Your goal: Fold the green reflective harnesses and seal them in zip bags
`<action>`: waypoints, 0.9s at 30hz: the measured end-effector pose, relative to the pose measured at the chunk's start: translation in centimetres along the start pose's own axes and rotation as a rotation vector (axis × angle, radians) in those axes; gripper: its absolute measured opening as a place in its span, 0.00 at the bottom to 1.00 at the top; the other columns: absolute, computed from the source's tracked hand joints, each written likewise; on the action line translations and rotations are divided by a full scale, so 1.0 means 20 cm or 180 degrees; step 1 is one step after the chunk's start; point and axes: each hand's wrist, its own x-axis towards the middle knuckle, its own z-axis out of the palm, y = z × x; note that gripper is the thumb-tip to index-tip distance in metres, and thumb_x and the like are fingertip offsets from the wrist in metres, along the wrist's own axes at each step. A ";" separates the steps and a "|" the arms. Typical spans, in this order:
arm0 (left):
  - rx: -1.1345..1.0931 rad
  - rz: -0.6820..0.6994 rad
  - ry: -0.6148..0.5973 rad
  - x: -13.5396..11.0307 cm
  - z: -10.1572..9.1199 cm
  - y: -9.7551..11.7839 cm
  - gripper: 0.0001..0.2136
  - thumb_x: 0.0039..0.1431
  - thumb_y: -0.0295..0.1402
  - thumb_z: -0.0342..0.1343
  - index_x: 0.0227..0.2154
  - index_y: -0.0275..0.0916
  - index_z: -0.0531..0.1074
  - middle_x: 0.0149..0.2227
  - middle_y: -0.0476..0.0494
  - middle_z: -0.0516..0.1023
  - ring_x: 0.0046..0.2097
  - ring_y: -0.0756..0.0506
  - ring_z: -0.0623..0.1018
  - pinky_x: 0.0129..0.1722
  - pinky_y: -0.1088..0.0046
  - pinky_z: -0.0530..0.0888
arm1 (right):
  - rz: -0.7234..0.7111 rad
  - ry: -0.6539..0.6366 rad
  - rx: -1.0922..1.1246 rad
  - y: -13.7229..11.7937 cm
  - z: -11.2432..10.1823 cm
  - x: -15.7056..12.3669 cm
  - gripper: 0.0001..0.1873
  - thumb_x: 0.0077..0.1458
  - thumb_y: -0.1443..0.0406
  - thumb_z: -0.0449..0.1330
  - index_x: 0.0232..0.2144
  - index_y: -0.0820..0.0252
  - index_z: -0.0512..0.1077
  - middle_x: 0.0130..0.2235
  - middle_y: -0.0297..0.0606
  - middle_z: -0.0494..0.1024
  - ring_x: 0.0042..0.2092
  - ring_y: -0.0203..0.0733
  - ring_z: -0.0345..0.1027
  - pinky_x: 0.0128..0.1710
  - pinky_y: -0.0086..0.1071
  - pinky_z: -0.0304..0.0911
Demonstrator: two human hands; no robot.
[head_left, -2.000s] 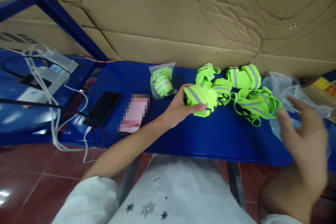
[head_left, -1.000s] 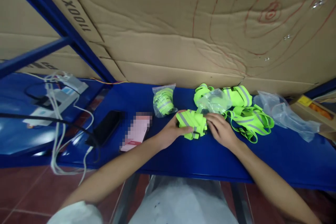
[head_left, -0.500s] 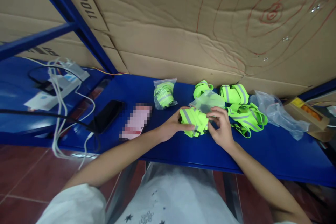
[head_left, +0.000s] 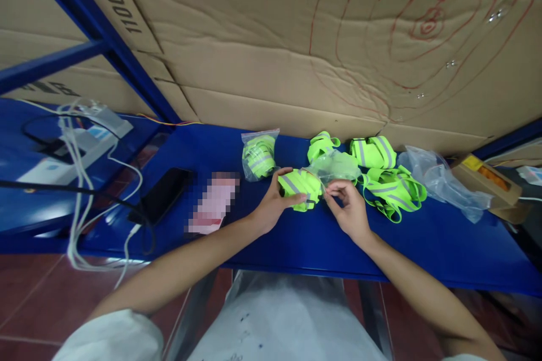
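My left hand is closed round a folded neon-yellow reflective strap bundle just above the blue table. My right hand pinches the edge of a clear plastic bag that lies against the bundle's right side. Behind the bag sit more loose neon straps, one folded bundle and another. A bagged strap bundle lies to the left of my left hand.
A pile of empty clear bags and a small cardboard box lie at the right. A pink card, a black phone and white cables lie left. Cardboard sheets wall the back.
My right hand fetched a clear bag from the right pile and brought it to the bundle in my left hand; its fingers now pinch the bag's edge.
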 end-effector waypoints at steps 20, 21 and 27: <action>0.0060 0.0460 -0.0055 0.00 0.04 -0.02 0.28 0.46 0.35 0.77 0.50 0.40 0.74 0.48 0.45 0.81 0.50 0.44 0.78 0.55 0.65 0.72 | 0.0184 -0.0145 0.0356 -0.07 0.04 -0.03 0.16 0.63 0.60 0.63 0.32 0.52 0.58 0.38 0.37 0.79 0.41 0.41 0.76 0.43 0.37 0.72; 0.0028 0.0407 -0.0097 0.01 0.04 -0.02 0.28 0.46 0.35 0.76 0.50 0.40 0.74 0.49 0.44 0.81 0.51 0.44 0.78 0.55 0.64 0.72 | 0.0165 -0.0174 0.0349 -0.07 0.04 -0.03 0.16 0.64 0.60 0.63 0.32 0.52 0.58 0.38 0.37 0.79 0.41 0.41 0.76 0.43 0.37 0.72; -0.0096 0.0439 -0.0120 0.02 0.03 -0.03 0.25 0.49 0.34 0.74 0.51 0.39 0.76 0.51 0.42 0.80 0.52 0.44 0.78 0.56 0.64 0.72 | 0.0071 -0.0289 -0.0011 -0.05 0.08 -0.02 0.14 0.66 0.60 0.60 0.32 0.52 0.57 0.37 0.37 0.78 0.41 0.42 0.76 0.43 0.37 0.71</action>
